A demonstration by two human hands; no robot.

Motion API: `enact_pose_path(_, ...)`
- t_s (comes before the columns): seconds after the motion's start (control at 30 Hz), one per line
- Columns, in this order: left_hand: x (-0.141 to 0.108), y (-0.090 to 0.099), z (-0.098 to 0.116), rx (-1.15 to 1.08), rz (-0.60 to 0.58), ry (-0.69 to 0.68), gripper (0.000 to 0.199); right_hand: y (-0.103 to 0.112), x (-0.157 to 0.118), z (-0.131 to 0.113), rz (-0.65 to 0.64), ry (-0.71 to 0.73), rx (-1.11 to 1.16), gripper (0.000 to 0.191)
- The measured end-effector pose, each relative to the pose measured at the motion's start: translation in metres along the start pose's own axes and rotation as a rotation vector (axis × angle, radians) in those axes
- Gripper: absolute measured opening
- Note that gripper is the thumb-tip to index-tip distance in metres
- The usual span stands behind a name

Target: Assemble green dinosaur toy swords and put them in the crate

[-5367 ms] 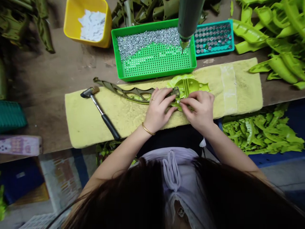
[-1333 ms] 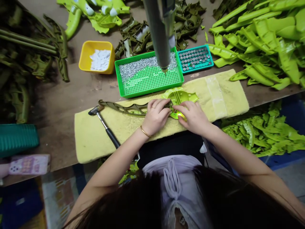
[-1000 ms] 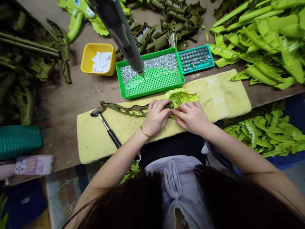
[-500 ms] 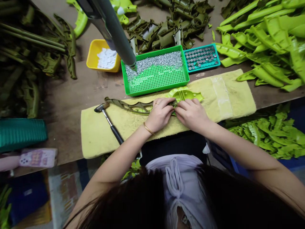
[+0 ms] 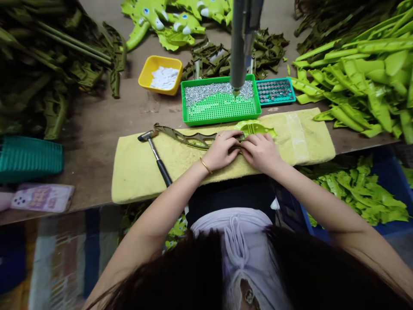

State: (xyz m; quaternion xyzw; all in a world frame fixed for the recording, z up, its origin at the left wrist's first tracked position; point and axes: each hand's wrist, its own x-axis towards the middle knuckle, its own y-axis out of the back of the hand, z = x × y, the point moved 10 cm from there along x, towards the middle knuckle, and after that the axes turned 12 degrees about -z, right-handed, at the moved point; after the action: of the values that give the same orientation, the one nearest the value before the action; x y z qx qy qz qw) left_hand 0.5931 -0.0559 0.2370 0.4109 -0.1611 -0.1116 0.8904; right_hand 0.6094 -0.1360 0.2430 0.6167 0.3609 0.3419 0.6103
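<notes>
The person's left hand (image 5: 222,150) is closed on the end of a dark olive plastic arm (image 5: 196,139), and the right hand (image 5: 260,152) pinches a lime-green moulded plastic piece (image 5: 256,128) where the two overlap on a yellow towel (image 5: 306,137) on the table (image 5: 106,129). The fingers hide the join, so whether it is fastened cannot be told. Judging from how things lie, this piece is only one of many: a large heap of lime-green pieces (image 5: 364,82) fills the far right, more lie in a blue crate (image 5: 358,193) on the near right, and dark olive parts (image 5: 54,73) are heaped on the left. A few assembled green figures (image 5: 164,26) lie at the far edge. Silver screws (image 5: 216,90) are banked in a green perforated tray (image 5: 219,122) beneath a hanging electric screwdriver (image 5: 238,47). A pink printed card (image 5: 41,198) at the left carries marks too small to read; no brand shows.
</notes>
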Motion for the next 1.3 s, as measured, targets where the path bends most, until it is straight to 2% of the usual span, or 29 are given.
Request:
enact_pose_path(0.13,0.002,-0.005,-0.003,0.006,-0.031,0.028,0.003,0.001,0.005,0.005,-0.037,-0.066,0.054,0.025)
enact_pose_path(0.3,0.003,-0.004,0.000,0.003,-0.003,-0.002,0.002,0.005,0.010,0.007,-0.115,-0.102,0.039,0.026)
enact_pose_path(0.4,0.004,-0.004,-0.001,-0.005,0.007,-0.008,0.002,0.007,0.017,0.005,-0.194,-0.110,0.028,0.026)
enact_pose_path(0.57,0.005,-0.005,-0.002,-0.010,0.015,-0.020,0.004,0.009,0.029,0.001,-0.339,-0.203,0.048,0.025)
enact_pose_path(0.7,0.005,-0.005,-0.002,-0.034,0.023,-0.031,0.005,0.013,0.029,0.002,-0.351,-0.285,0.069,0.021)
enact_pose_path(0.77,0.004,-0.005,-0.002,-0.042,0.022,-0.028,0.005,0.011,0.026,0.016,-0.352,-0.364,0.110,0.019)
enact_pose_path(0.9,0.003,0.000,-0.002,-0.023,0.032,-0.045,0.007,0.003,0.025,0.051,-0.369,-0.496,0.227,0.041)
enact_pose_path(0.97,0.003,0.002,-0.003,-0.003,0.030,-0.056,0.007,-0.001,0.026,0.059,-0.380,-0.505,0.276,0.041)
enact_pose_path(1.07,0.004,0.000,-0.001,0.039,0.020,-0.067,0.008,-0.001,0.022,0.055,-0.359,-0.516,0.300,0.037)
enact_pose_path(1.2,-0.001,-0.005,0.018,0.110,0.021,-0.058,0.008,0.004,0.012,0.034,-0.287,-0.472,0.270,0.025)
enact_pose_path(1.27,-0.009,0.008,0.025,0.170,0.033,-0.050,0.011,0.007,0.010,0.026,-0.262,-0.440,0.258,0.021)
enact_pose_path(1.3,-0.013,0.024,0.024,0.210,0.062,-0.043,0.014,0.008,0.010,0.024,-0.252,-0.428,0.254,0.020)
